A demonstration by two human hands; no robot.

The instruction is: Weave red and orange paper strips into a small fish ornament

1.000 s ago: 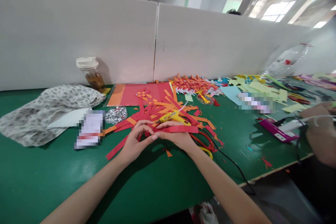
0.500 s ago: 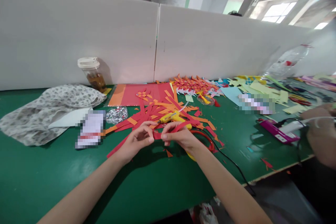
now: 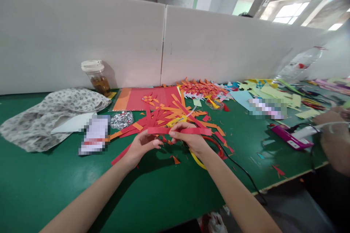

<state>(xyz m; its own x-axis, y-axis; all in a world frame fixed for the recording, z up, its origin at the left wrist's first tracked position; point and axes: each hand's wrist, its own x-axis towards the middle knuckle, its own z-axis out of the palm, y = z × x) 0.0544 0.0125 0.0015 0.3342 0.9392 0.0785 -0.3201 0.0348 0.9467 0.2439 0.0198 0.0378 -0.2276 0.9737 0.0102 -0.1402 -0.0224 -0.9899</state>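
A red paper strip (image 3: 158, 130) lies level across the space between my hands. My right hand (image 3: 190, 141) pinches it near its middle with thumb and fingers. The strip's left end reaches the fingertips of my left hand (image 3: 139, 149), whose thumb stands apart from the fingers and does not press on it. Behind the strip is a yellow glue gun (image 3: 176, 120) with a whitish stick, partly hidden. Loose red and orange paper strips (image 3: 155, 116) are piled around it. Beyond them rests a small woven orange paper fish (image 3: 149, 99).
A yellow-and-red curved handle (image 3: 197, 160) and a black cable (image 3: 243, 167) are beside my right forearm. To the left are a patterned cloth (image 3: 46, 116), a bag of small round eyes (image 3: 121, 120) and a lidded cup (image 3: 98, 80). Woven fish (image 3: 199, 89) line the white partition (image 3: 123, 43). Another person's arm (image 3: 335, 145) is at right.
My left thumb has come away from the strip and the left hand has opened. The strip has risen and straightened, still held in my right hand.
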